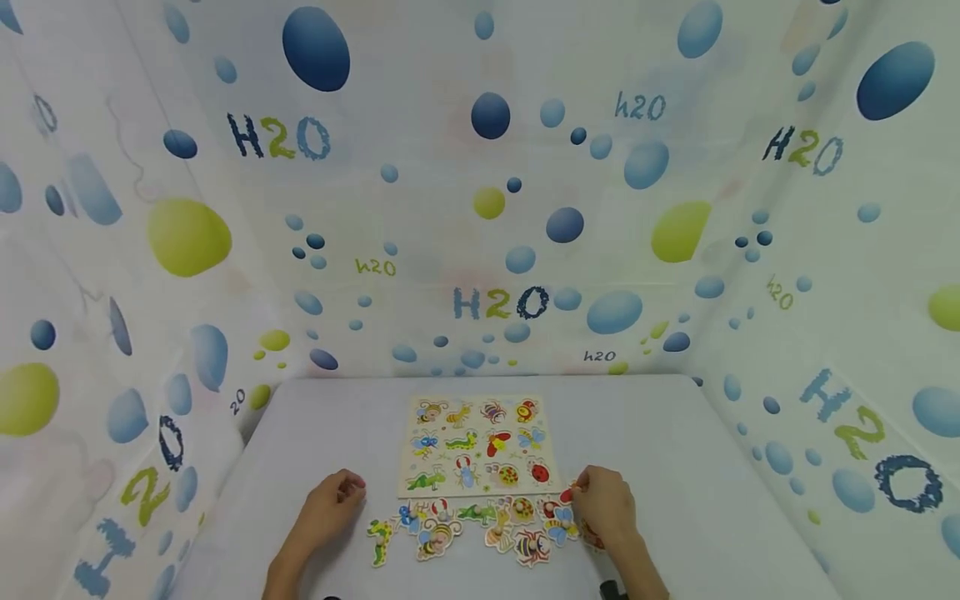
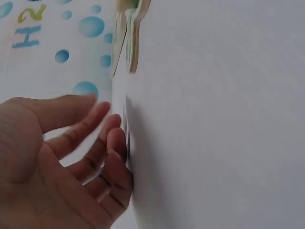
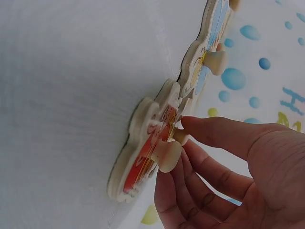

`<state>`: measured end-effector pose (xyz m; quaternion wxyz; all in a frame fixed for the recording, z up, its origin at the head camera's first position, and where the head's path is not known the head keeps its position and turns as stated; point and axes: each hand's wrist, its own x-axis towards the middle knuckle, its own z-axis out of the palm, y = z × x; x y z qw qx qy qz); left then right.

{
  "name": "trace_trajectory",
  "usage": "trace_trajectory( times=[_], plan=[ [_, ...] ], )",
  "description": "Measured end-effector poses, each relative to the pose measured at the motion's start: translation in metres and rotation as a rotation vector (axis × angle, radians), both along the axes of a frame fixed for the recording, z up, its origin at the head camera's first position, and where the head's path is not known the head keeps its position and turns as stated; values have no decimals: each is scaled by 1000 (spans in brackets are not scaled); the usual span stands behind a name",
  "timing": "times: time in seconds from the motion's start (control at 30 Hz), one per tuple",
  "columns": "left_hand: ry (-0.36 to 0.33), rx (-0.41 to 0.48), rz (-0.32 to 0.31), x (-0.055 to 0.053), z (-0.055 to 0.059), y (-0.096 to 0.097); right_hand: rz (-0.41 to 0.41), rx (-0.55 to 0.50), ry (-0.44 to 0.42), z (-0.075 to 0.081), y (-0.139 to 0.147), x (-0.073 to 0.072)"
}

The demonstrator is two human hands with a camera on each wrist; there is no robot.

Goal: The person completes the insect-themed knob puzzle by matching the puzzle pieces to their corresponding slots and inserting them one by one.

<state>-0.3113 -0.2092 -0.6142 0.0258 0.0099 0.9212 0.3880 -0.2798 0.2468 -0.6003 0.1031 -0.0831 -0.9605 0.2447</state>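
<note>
My right hand (image 1: pixel 603 504) is at the right end of a row of wooden insect puzzle pieces. Its thumb and fingers pinch the wooden knob (image 3: pixel 180 136) of a red-winged insect piece (image 1: pixel 567 494). Closer to the right wrist camera lies another red piece (image 3: pixel 138 167) with its own knob, partly hidden by the hand in the head view. My left hand (image 1: pixel 335 504) rests on the table at the left, fingers loosely bent, holding nothing. Nearest to it is a green caterpillar piece (image 1: pixel 378 542). A flat puzzle board (image 1: pixel 407 433) with insect pictures lies beyond both hands.
Between the hands lie several more knobbed pieces, among them a bee (image 1: pixel 437 540), a spider (image 1: pixel 533 547), a grasshopper (image 1: pixel 477 512) and a blue-winged insect (image 1: pixel 561 527). The white table (image 1: pixel 645 433) is enclosed by curtains (image 1: pixel 420 208) with bubble prints.
</note>
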Motion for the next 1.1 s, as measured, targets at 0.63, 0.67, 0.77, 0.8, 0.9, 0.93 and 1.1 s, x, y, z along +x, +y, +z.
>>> trace_trajectory(
  times=[0.63,0.67,0.77,0.8,0.9,0.93,1.1],
  plan=[
    [29,65,-98,-18,-3,41,14,-12,-7,5,-1,-5],
    [31,68,-98,-19,-4,42,15,-12,-8,5,-1,-5],
    [39,68,-100,-20,-5,46,16,-17,-22,7,1,-4],
    [39,66,-101,-21,-6,48,15,-19,-26,8,1,-4],
    [41,65,-111,-21,-7,54,11,-18,-32,13,1,-2],
    [36,60,-111,-22,-7,55,7,-20,-34,14,1,-2],
    [31,51,-81,-24,-7,60,47,-33,12,25,-7,-9]
  ],
)
